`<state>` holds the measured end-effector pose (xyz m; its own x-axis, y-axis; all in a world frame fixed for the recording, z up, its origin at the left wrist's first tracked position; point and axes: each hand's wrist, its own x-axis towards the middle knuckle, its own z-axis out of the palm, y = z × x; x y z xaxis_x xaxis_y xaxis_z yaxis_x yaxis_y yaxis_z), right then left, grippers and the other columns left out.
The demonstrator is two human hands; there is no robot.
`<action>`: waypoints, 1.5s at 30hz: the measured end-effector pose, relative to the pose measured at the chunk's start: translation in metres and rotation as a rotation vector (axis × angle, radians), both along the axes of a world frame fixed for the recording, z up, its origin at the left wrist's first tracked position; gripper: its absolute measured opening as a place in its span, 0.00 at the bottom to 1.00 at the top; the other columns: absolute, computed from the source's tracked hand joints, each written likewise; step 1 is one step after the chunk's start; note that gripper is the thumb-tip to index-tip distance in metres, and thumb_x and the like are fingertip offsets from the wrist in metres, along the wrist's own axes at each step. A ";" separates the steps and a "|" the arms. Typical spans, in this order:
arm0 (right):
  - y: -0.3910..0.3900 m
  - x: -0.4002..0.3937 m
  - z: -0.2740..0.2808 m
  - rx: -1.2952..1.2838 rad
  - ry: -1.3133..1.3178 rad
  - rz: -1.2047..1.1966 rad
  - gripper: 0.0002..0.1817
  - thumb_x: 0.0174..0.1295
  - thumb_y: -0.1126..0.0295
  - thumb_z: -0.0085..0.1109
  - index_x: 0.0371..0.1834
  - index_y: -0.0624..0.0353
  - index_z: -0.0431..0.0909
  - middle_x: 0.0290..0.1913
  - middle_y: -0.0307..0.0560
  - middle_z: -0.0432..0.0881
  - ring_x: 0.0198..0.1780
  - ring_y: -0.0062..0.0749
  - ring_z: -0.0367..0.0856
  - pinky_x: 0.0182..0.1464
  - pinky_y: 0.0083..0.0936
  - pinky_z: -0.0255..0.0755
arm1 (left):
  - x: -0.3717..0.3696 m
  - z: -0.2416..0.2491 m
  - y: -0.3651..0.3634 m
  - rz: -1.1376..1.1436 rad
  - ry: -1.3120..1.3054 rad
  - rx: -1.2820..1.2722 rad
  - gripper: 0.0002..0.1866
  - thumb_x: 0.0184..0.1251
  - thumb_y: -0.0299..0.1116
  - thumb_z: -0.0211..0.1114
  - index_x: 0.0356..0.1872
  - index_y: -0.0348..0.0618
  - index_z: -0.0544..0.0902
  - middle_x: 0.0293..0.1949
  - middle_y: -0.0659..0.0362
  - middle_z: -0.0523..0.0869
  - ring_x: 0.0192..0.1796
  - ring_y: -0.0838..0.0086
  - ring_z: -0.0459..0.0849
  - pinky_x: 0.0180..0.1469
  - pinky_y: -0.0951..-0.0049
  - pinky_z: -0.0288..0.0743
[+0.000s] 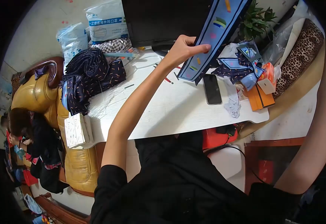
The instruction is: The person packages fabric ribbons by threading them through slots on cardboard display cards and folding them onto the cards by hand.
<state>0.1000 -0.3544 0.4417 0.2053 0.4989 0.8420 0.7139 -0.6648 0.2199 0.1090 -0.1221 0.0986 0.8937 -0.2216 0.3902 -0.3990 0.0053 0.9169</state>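
My left hand [188,49] is closed on a long light-blue fabric strip [212,33] with dark edging and small coloured motifs. The thumb lies across its front, and the other fingers go mostly out of sight around its edge. Slanting up to the right, the strip leaves the top of the view, while its lower end hangs just above the white table [151,115]. My right arm rises along the right edge, with its hand out of view. Below the strip's lower end lies a black phone [212,89].
Folded dark patterned fabric [86,74] is piled at the left, near a white patterned box [75,130]. A monitor [159,22] stands behind. At the right are small fabric pieces [235,63], an orange box [259,99] and leopard-print cloth [301,52]. Another person [40,145] is far left.
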 end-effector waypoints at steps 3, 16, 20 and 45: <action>-0.004 0.003 0.003 0.001 0.009 -0.013 0.11 0.68 0.73 0.57 0.48 0.65 0.85 0.43 0.51 0.89 0.43 0.34 0.84 0.49 0.30 0.75 | 0.005 -0.009 0.000 0.023 -0.029 -0.007 0.21 0.58 0.51 0.77 0.33 0.39 0.93 0.29 0.58 0.90 0.33 0.76 0.86 0.42 0.76 0.76; -0.009 0.007 0.002 -0.007 0.016 -0.039 0.12 0.69 0.74 0.55 0.49 0.65 0.85 0.45 0.53 0.89 0.46 0.37 0.84 0.52 0.31 0.75 | 0.007 -0.045 -0.002 -0.090 0.131 0.026 0.23 0.63 0.47 0.75 0.48 0.36 0.89 0.40 0.56 0.91 0.40 0.73 0.88 0.51 0.71 0.82; -0.005 0.006 0.001 -0.011 0.011 -0.034 0.12 0.69 0.74 0.54 0.49 0.65 0.85 0.45 0.54 0.89 0.46 0.38 0.85 0.53 0.31 0.75 | 0.011 -0.068 -0.014 -0.121 0.174 -0.011 0.22 0.60 0.47 0.78 0.49 0.43 0.91 0.41 0.59 0.91 0.44 0.75 0.85 0.52 0.73 0.75; 0.000 0.008 0.009 0.003 -0.026 -0.048 0.14 0.70 0.75 0.50 0.51 0.65 0.85 0.49 0.58 0.88 0.51 0.43 0.86 0.58 0.33 0.76 | 0.002 -0.091 -0.043 -0.289 0.347 0.037 0.25 0.57 0.47 0.79 0.49 0.39 0.91 0.44 0.57 0.90 0.47 0.73 0.85 0.56 0.74 0.73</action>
<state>0.1081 -0.3544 0.4511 0.2072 0.4862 0.8489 0.6753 -0.6990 0.2355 0.1113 -0.1655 0.0071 0.8695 -0.4896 0.0652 -0.0547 0.0358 0.9979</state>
